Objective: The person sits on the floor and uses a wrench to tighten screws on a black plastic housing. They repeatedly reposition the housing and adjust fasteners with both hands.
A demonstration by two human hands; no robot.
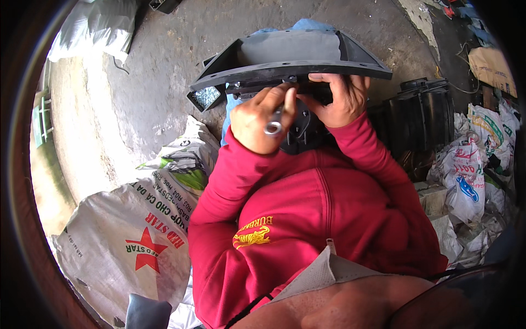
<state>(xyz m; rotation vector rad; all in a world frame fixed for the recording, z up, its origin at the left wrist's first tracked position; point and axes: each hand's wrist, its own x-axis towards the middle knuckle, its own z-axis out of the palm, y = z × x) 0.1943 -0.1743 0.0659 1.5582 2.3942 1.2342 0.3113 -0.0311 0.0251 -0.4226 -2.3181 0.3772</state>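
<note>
In front of me stands a large black flanged housing (274, 70), with holes along its rim and a wide hollow facing away. My left hand (256, 122) is closed round a silver wrench (273, 128), whose round hollow end points back toward me. Its fingertips reach a bolt just under the rim. My right hand (341, 98) grips the housing's near side, one finger lying along the rim and the thumb lower, close to the left fingertips. Below the hands, a darker round part with bolts (300, 129) is partly hidden by hands and sleeves.
A small black box of shiny small hardware (206, 97) sits left of the housing. Blue cloth (312, 24) shows behind it. White printed sacks (131, 236) lie at the left. Stacked black ribbed parts (419, 112) stand right, beside crumpled plastic bags (466, 170) and cardboard (493, 68).
</note>
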